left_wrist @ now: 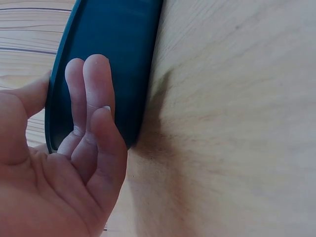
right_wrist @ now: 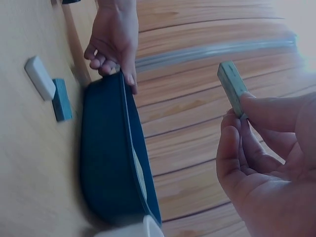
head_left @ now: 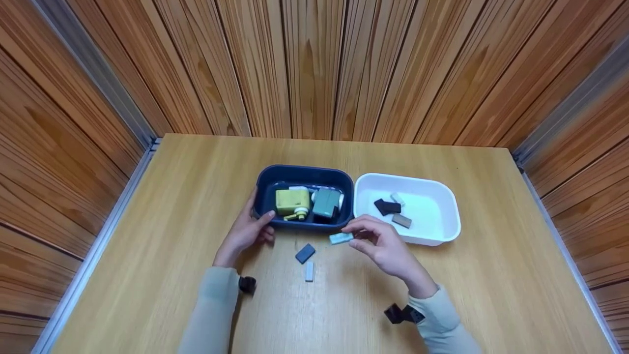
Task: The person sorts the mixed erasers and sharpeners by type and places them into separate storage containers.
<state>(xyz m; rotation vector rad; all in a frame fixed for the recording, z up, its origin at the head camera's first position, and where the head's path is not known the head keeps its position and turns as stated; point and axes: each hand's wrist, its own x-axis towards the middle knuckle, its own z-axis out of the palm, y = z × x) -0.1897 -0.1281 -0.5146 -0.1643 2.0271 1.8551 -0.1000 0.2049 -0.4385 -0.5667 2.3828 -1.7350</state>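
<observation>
My left hand (head_left: pixel 247 228) grips the left front corner of a dark blue rectangular tub (head_left: pixel 314 227), its thumb over the rim and other fingers along the outside wall. In the left wrist view, those fingers lie against the blue wall. My right hand (head_left: pixel 388 248) pinches a small pale green block (right_wrist: pixel 231 88) between thumb and fingertips, just in front of the tub. Inside the tub sit a boxy yellow object (head_left: pixel 291 200) and a boxy teal object (head_left: pixel 326 202), both with white rounded parts. On the table lie a dark blue-grey block (head_left: pixel 305 253) and a whitish block (head_left: pixel 309 272).
A white tub (head_left: pixel 444 223) stands against the blue tub's right side. It holds dark blocks (head_left: pixel 392 208), a grey-brown block (head_left: pixel 402 221) and a whitish block (head_left: pixel 397 198). Wood-patterned walls (head_left: pixel 314 69) border the table (head_left: pixel 162 275) at the back and sides.
</observation>
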